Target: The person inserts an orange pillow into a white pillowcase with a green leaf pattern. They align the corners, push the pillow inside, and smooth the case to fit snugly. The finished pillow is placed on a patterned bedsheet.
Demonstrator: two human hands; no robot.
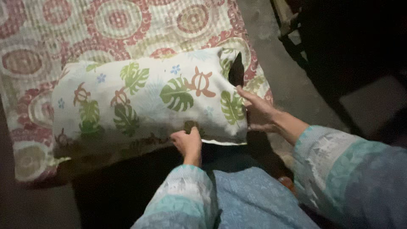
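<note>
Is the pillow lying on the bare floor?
No, the pillow lies on a red-patterned sheet, with the left hand and right hand on its near edge and end.

A pillow (148, 104) in a white case printed with green leaves and reddish turtles lies across a quilt (118, 25) patterned with red and tan circles, spread on the floor (284, 72). The left hand (188, 143) pinches the pillow's near edge, fingers curled into the fabric. The right hand (258, 112) lies flat against the pillow's right end, just below the dark open mouth of the case. Both arms wear pale blue-green patterned sleeves. The room to the right is dark.
</note>
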